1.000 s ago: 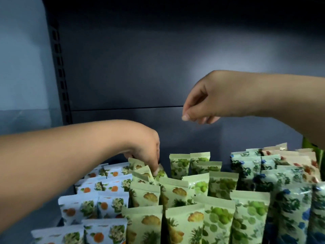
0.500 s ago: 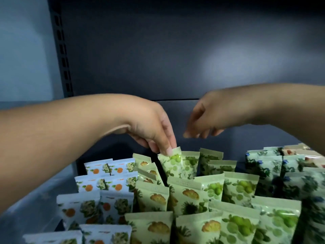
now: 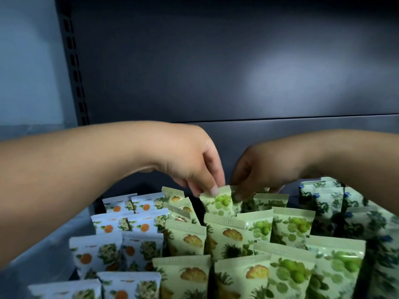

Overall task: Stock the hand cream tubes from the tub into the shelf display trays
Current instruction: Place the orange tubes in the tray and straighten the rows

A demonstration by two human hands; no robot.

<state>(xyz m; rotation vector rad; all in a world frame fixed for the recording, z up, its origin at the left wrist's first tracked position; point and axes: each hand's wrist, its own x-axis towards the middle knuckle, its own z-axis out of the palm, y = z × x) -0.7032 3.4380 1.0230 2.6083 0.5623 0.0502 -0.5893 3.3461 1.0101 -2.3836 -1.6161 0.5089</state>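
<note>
Head view, looking forward and down into a dark grey shelf (image 3: 216, 83) with a slotted upright (image 3: 74, 72) at its left edge.

Left hand (image 3: 194, 169) reaching in from the left, thumb and fingertips (image 3: 214, 190) pinched together on the top seam of one green-grape tube (image 3: 219, 203) at the back of the shelf, near the middle. Tube upright, tilted slightly, sunk partly among its neighbours; cannot tell whether being pushed down or straightened.

Right hand (image 3: 263, 169) reaching in from the right, curled, fingers closed down onto the tops of the back-row green tubes (image 3: 269, 200) just beside the pinched one. Exact grip in shadow; seems to steady or part that row rather than carry a tube.

Rows of hand cream tubes standing seam-up, filling the lower part of the view: white tubes with orange fruit (image 3: 121, 225) toward the left edge, pale green tubes with yellow fruit (image 3: 190, 238) next, green-grape tubes (image 3: 289, 227) in the middle, blue-flower tubes (image 3: 319, 197) toward the right edge. Display trays themselves hidden beneath the tubes. Tub not visible.

Judged progress: far along, every visible row standing several deep from front to back, with only a small dark gap at the back between the yellow-fruit and grape rows. Apparently left: seating this tube and tidying the back row. Stock remaining in the tub impossible to judge.
</note>
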